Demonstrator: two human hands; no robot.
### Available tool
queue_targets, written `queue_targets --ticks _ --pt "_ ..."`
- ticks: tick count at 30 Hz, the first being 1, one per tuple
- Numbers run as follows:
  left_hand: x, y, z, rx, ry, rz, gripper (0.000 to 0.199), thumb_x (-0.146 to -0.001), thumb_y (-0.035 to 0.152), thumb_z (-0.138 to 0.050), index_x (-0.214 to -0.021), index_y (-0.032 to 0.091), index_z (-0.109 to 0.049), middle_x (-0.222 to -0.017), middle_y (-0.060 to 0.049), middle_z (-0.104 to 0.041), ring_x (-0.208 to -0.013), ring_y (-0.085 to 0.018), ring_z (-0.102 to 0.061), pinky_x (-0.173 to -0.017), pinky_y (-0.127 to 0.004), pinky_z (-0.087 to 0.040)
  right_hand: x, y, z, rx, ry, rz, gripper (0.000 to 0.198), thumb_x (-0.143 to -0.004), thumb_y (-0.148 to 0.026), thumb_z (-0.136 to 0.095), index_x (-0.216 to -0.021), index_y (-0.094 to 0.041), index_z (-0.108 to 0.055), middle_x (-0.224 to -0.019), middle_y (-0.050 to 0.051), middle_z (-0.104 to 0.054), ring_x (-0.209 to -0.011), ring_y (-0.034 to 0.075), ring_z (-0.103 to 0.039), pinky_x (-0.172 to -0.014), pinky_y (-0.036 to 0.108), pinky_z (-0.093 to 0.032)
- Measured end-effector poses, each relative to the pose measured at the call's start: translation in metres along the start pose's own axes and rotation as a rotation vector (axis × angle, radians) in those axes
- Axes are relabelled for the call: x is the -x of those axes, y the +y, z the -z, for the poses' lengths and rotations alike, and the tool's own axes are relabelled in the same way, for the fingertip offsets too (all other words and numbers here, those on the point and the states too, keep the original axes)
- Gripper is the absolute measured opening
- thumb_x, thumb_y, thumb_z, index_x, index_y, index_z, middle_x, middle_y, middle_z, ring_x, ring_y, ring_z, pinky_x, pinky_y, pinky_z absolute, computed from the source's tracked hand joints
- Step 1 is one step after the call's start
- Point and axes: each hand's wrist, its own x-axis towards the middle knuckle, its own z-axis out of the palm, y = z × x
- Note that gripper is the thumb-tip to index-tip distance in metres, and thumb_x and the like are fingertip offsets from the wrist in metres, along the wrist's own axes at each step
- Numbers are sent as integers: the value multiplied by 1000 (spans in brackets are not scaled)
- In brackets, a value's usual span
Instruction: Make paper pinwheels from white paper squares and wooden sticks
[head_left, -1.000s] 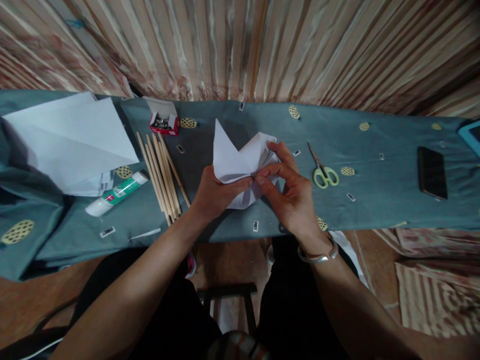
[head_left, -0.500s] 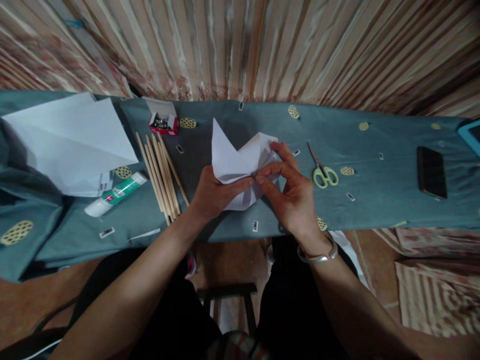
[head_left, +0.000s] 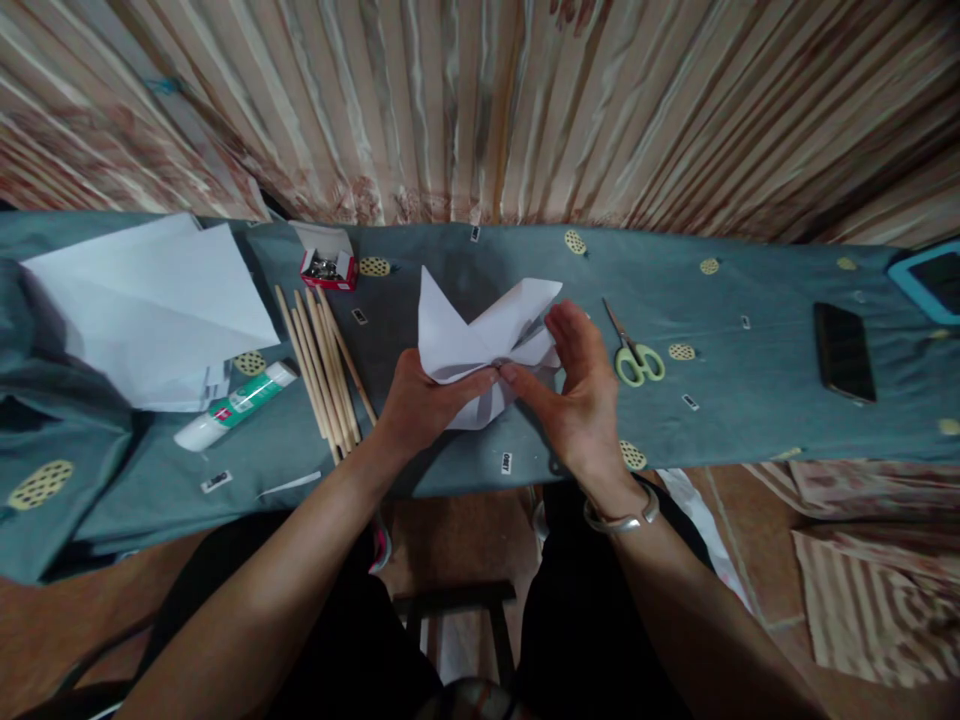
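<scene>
A white paper pinwheel with folded blades is held up above the table in front of me. My left hand grips its left side, the thumb lying along the paper to the centre and the other fingers hidden behind it. My right hand presses its thumb tip on the centre, close to the left thumb. Its other fingers stretch upward along the pinwheel's right edge, partly behind the paper. Whatever lies under the thumbs at the centre is too small to make out.
Left of the hands lie several wooden sticks, a glue stick, white paper sheets and an open red box of small metal pieces. Scissors and a phone rest on the right. A striped curtain hangs behind the table.
My right index finger has left the centre and straightened upward with the others; the right thumb now presses there. The pinwheel's upper right blade has spread wider. The whole view has shifted slightly.
</scene>
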Motion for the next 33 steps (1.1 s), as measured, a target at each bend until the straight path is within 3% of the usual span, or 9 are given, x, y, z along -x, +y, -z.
queue_targets --ticks 5,11,15,21,28,33 --pt "1 0 2 -1 -26 20 23 -64 26 -82 -82 12 -76 -78 -5 -77 -69 -19 -70 -63 -27 -58 -1 -9 1 -142 -69 -207 82 -72 -34 -80 -141 -28 -36 -108 3 -72 -96 23 -70 -93 45 -57" --pt "1 0 4 25 -34 26 24 -64 26 -82 -84 14 -77 -80 -5 -78 -71 -21 -72 -67 -29 -60 -2 -17 3 -203 -86 -344 90 -66 -38 -84 -142 -27 -37 -85 -1 -75 -76 22 -72 -74 41 -62" --pt "2 2 5 24 -39 31 23 -65 24 -82 -83 13 -77 -81 -6 -78 -72 -21 -72 -67 -30 -60 -2 -17 2 -187 -80 -361 89 -65 -38 -85 -141 -27 -41 -83 -1 -74 -75 23 -72 -68 41 -62" --pt "2 3 7 94 -70 55 30 -68 27 -82 -94 15 -77 -93 -7 -78 -86 -24 -74 -80 -34 -61 -6 -23 0 -253 -106 -350 83 -66 -34 -84 -138 -27 -44 -89 0 -75 -82 24 -73 -76 43 -63" --pt "0 8 6 115 -3 134 28 -61 26 -85 -86 15 -79 -86 -6 -79 -79 -24 -74 -74 -32 -61 -13 -25 -5 -350 -124 -411 79 -64 -33 -84 -134 -27 -47 -89 0 -75 -80 25 -74 -73 44 -64" --pt "0 10 4 166 -7 188 34 -62 30 -85 -90 12 -78 -92 -9 -78 -86 -26 -74 -83 -37 -59 -13 -24 -7 -378 -110 -406 80 -64 -31 -85 -134 -25 -47 -87 0 -75 -81 23 -73 -73 40 -63"
